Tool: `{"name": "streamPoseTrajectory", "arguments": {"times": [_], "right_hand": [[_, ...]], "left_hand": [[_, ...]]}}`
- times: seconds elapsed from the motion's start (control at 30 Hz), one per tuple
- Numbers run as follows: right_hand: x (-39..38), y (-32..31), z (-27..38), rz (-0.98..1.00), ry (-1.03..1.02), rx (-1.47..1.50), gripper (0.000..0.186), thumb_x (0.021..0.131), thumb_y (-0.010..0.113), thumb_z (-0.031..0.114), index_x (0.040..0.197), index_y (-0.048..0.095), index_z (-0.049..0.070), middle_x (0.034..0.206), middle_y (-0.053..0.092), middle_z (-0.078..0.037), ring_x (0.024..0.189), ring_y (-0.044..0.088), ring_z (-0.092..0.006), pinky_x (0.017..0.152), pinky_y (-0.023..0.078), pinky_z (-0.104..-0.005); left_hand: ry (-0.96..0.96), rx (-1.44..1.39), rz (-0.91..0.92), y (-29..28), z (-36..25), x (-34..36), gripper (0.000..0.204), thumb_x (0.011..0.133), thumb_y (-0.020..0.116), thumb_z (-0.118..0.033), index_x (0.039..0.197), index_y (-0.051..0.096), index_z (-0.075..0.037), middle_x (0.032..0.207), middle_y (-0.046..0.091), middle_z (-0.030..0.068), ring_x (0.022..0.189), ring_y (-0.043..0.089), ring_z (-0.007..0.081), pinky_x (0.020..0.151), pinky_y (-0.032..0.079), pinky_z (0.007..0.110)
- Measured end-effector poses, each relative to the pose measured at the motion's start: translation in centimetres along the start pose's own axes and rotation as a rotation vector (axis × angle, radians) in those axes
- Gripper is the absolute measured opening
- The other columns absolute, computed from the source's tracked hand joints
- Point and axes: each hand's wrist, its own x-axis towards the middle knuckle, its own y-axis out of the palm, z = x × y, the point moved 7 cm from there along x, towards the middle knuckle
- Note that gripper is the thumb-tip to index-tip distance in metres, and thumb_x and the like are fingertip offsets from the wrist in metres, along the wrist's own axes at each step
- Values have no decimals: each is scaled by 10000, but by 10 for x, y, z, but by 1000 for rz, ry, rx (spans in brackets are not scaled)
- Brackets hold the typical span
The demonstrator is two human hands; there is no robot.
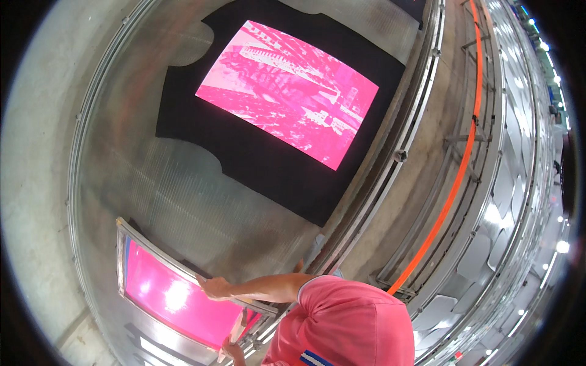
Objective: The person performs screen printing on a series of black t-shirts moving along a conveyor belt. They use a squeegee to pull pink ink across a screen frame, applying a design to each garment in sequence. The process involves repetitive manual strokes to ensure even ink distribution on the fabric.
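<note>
A printing screen (183, 299) with a light metal frame and glossy pink ink on its mesh lies at the lower left. My right hand (213, 288) is closed at the frame's upper long edge. My left hand (232, 350) is closed about the lower end of a pale squeegee (237, 329), which stands across the screen's near end; its fingers are partly hidden. Farther up the table lies a black garment panel (268, 158) with cutout curves, bearing a pink and white rectangular print (287, 91). My pink sleeve and torso fill the lower right.
The long grey printing table (183, 183) has a metal rail (403, 146) along its right side. Beyond it runs an orange hose or cable (455, 189) beside metal racks. Another rail (73, 177) edges the left side. Grey rounded panels (476, 256) lie on the right.
</note>
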Motion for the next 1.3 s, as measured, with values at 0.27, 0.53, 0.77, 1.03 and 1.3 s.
{"name": "streamPoseTrajectory", "arguments": {"times": [0.27, 0.53, 0.77, 1.03, 1.3], "right_hand": [[6, 5, -2, -147, -37, -122, 655, 886, 560, 128, 1461, 397, -139, 543, 563, -125, 442, 527, -144, 297, 330, -357], [-12, -16, 5, 25, 281, 233, 646, 961, 414, 124, 1561, 225, -20, 1002, 695, -315, 881, 723, -423, 761, 572, -553], [-28, -22, 14, -263, 321, 345, 625, 924, 414, 127, 1543, 341, 79, 1031, 695, -297, 946, 690, -460, 861, 540, -545], [-43, -31, 24, -651, 233, -62, 249, 962, 469, 166, 1157, 611, 102, 1000, 698, -246, 888, 690, -434, 764, 547, -538], [-48, -23, 55, -539, 360, -21, 311, 1045, 423, 303, 1186, 653, 149, 776, 688, -111, 666, 664, -237, 634, 548, -419]], "left_hand": [[227, 35, -273, -2, 5, 6, 227, 778, 739, -72, 996, 714, -15, 818, 678, 201, 808, 642, 422, 731, 465, 516], [122, -98, -125, 7, 21, 1, 287, 715, 850, -122, 946, 707, -28, 778, 680, 210, 761, 644, 443, 686, 458, 523], [91, 91, -119, -12, 1, 6, 371, 692, 881, -309, 938, 733, -73, 836, 720, 172, 835, 676, 400, 751, 478, 527], [434, -129, -116, -11, 41, 7, 360, 774, 796, -321, 1066, 748, -116, 959, 743, 154, 956, 687, 371, 918, 487, 517], [484, -325, -461, -1, 43, -43, 306, 833, 586, -45, 1088, 732, -131, 1024, 713, 150, 948, 673, 363, 801, 530, 477]]}}
